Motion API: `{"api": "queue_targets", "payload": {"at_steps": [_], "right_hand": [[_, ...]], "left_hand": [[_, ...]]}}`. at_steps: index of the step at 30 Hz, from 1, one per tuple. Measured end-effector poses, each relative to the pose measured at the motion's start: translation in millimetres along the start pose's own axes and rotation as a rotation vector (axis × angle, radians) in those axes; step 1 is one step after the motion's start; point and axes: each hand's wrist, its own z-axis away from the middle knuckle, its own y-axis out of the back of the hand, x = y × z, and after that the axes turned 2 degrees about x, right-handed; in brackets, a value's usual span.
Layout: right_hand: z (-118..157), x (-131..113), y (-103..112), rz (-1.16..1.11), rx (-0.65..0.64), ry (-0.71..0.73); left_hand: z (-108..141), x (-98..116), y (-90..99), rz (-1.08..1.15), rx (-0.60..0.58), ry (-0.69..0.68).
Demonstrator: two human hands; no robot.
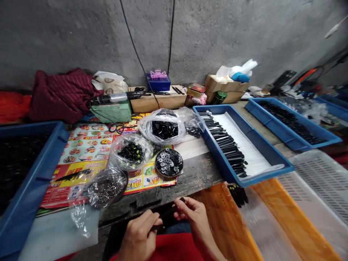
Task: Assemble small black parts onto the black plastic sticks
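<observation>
Left hand [140, 235]: curled closed around one end of a thin black piece [170, 211], low at the near edge of the view.

Right hand [191, 217]: narrow pinch on the other end of that piece. Its exact shape is hard to make out, perhaps a plastic strip, as the fingers and dark background hide much of it.

Nearby: a bunch of black sticks [237, 195] lies just beyond the right hand, against the near corner of a blue plastic tray [214, 154] that holds rows of similar sticks on white backing.

Risks: that bunch sits loosely at the tray's corner and could be knocked askew by a wide arm movement. The open clear bags of black buttons [164, 127] and small metal fasteners [107, 190] could spill if snagged, and a round dish of buttons [169, 162] could tip on the slick printed flyer [87, 163].

Surface: worn, dark wood [187, 185] — scarred along its near edge, with a second blue tray [29, 174] on the left.

Room: a rough concrete wall [81, 36] rises behind a cardboard box [154, 101], a maroon striped cloth [62, 96] and hanging black cables [141, 54].
</observation>
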Motion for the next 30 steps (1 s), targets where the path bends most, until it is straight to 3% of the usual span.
{"api": "queue_targets", "payload": {"at_steps": [3,12,15,20,23,26,30], "right_hand": [[0,2,2,-0.014,-0.003,-0.009],[-3,15,2,-0.114,-0.061,-0.041],[-4,18,4,-0.136,-0.075,-0.064],[-7,14,12,-0.408,-0.074,-0.267],[-9,8,17,-0.606,-0.062,-0.395],[-12,3,23,-0.682,-0.108,-0.455],[-13,3,30,-0.736,-0.197,-0.491]], "left_hand": [[0,-1,0.3,0.009,-0.049,0.023],[-14,-3,-0.6,0.541,-0.378,0.466],[-12,-5,-2.5,0.618,-0.431,0.554],[-21,5,6.5,0.541,-0.479,0.374],[-35,16,13.2,0.462,-0.495,0.335],[-53,22,17.2,0.269,-0.401,0.246],[-82,17,19.0,0.027,-0.179,0.034]]}}
